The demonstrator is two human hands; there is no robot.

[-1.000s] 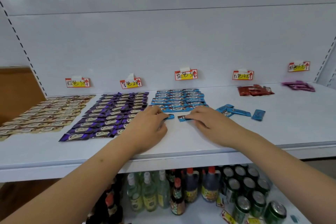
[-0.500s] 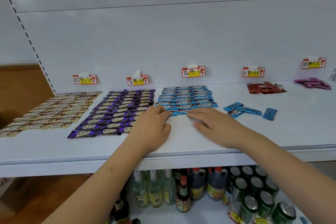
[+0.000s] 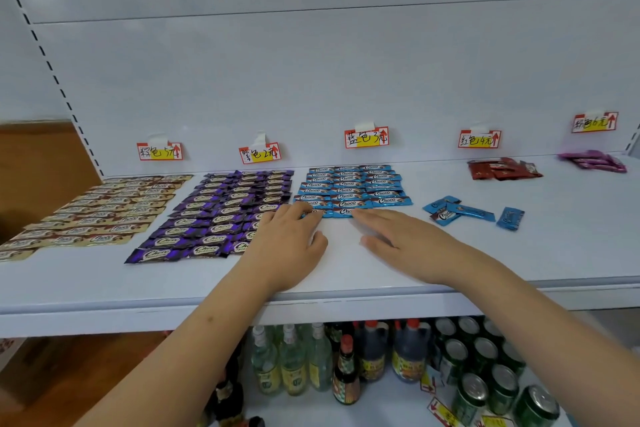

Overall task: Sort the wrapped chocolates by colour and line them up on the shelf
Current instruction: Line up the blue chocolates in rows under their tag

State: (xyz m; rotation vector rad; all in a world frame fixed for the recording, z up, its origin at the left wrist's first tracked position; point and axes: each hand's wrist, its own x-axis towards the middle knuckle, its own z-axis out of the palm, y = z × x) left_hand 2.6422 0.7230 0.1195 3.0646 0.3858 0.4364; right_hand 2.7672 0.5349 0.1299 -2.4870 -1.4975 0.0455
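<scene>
Left hand (image 3: 289, 243) and right hand (image 3: 403, 243) lie flat, fingers straight, partly covering the front row of blue chocolates (image 3: 349, 189). Three loose blue chocolates (image 3: 460, 212) sit apart toward the shelf's (image 3: 104, 288) right side.

Hidden and cut-off parts of my shelf view

My left hand (image 3: 289, 246) covers the near end of the blue chocolate rows (image 3: 353, 189) and some purple chocolates (image 3: 221, 215). The tan chocolates (image 3: 100, 215) run off the left edge. The green cans (image 3: 498, 388) below are cut by the bottom edge, and their labels and the bottles' (image 3: 294, 364) are too blurred to read.
</scene>
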